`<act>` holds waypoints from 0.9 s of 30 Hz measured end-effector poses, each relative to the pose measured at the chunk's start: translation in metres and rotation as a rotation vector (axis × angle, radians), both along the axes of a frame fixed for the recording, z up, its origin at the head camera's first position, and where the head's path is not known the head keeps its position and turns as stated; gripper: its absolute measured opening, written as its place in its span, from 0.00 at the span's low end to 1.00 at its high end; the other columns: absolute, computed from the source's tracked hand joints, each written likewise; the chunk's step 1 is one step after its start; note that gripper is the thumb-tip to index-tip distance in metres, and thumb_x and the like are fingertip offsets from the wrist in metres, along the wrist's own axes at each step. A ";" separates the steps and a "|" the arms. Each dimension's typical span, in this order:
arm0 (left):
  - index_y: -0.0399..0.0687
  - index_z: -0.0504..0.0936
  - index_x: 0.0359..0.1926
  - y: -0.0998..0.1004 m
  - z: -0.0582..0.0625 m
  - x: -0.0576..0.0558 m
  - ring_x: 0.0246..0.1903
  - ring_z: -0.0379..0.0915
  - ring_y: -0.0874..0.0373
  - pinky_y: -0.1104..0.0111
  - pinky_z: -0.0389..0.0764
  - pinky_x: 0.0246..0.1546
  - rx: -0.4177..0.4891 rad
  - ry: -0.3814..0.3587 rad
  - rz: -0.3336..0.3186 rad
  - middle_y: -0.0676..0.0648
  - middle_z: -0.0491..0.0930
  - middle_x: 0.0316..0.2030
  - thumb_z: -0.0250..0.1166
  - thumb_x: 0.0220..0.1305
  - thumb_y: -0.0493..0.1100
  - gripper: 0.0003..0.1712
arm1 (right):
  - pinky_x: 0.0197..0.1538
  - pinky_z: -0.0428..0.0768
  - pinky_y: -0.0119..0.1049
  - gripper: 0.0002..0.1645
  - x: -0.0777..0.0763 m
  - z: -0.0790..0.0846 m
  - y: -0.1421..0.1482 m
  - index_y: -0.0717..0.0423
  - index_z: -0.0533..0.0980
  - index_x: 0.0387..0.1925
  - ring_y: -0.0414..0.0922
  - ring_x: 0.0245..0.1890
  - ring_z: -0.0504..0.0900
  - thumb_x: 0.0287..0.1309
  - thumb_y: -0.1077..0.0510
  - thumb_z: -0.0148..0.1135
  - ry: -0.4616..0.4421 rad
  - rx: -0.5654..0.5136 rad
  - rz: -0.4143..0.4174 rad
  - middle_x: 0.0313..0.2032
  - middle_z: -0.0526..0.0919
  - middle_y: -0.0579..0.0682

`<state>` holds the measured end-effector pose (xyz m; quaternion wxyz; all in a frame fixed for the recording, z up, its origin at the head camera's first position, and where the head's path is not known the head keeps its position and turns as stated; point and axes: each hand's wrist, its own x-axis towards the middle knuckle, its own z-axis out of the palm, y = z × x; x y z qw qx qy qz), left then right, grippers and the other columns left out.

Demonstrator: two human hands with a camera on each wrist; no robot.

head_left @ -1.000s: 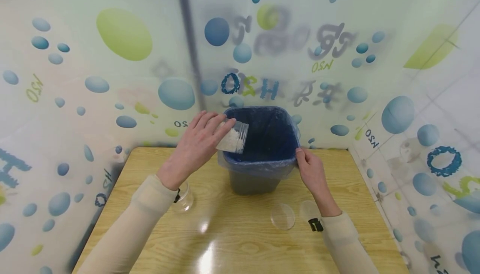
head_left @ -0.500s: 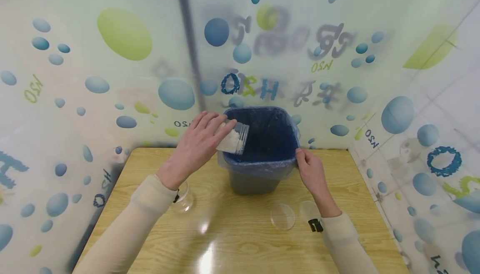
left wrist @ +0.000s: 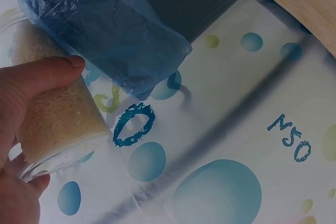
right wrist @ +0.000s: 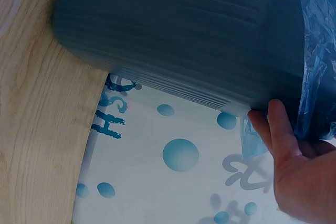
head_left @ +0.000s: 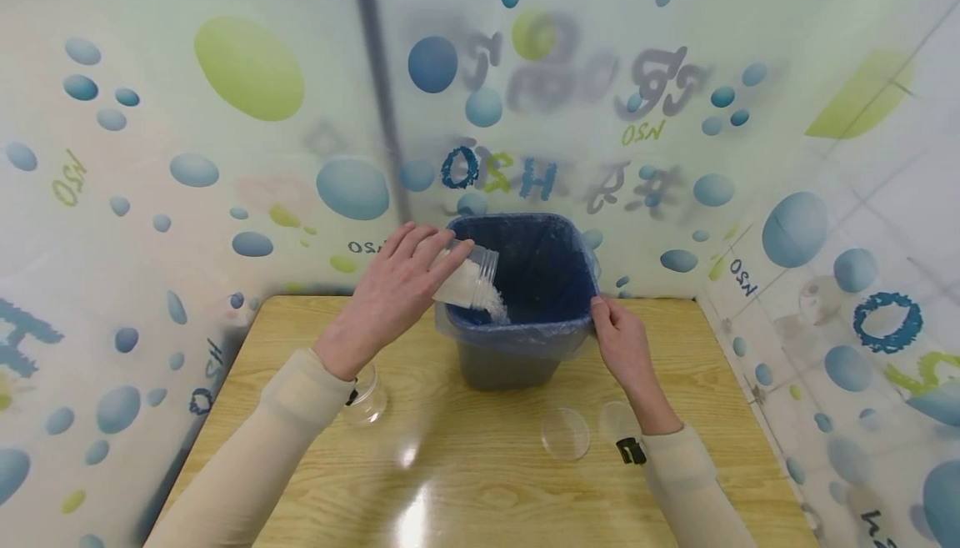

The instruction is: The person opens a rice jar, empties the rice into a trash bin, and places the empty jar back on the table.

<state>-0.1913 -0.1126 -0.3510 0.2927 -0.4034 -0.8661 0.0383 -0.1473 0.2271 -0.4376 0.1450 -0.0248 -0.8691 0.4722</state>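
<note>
My left hand [head_left: 393, 281] grips a clear jar [head_left: 459, 284] lying tilted over the near left rim of a dark trash bin [head_left: 502, 364]. White grains [head_left: 493, 304] spill from its mouth into the bin. Up close in the left wrist view, the jar holds rice [left wrist: 65, 114], with my thumb across its side. A blue plastic liner [head_left: 525, 335] folds over the bin's rim. At the right corner my right hand [head_left: 626, 339] holds that rim, thumb on top. In the right wrist view, its fingers [right wrist: 283, 129] lie against the bin's outside, beneath the edge.
Partly behind my left wrist, a second clear jar [head_left: 367, 402] stands on the wooden table [head_left: 465, 481]. Two clear round discs, one a lid-like disc [head_left: 566, 434], lie near my right wrist. A printed sheet [head_left: 300, 139] rises behind the bin.
Rice now pours out of the tilted jar; earlier it stayed inside. Both hands and the bin keep nearly the same places.
</note>
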 end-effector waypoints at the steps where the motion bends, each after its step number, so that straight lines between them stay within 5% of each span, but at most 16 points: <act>1: 0.48 0.68 0.75 0.000 0.000 0.000 0.65 0.66 0.39 0.48 0.60 0.73 0.001 0.002 -0.001 0.39 0.73 0.66 0.80 0.50 0.36 0.51 | 0.30 0.63 0.36 0.27 0.000 0.000 0.000 0.54 0.68 0.23 0.46 0.25 0.66 0.79 0.45 0.47 0.000 -0.002 -0.001 0.21 0.64 0.44; 27: 0.48 0.68 0.75 0.002 0.002 -0.001 0.65 0.66 0.40 0.48 0.61 0.73 -0.011 0.022 0.002 0.39 0.73 0.66 0.80 0.51 0.38 0.51 | 0.28 0.63 0.35 0.27 0.000 -0.002 -0.001 0.54 0.69 0.23 0.45 0.23 0.66 0.79 0.44 0.48 0.003 -0.039 0.007 0.20 0.65 0.45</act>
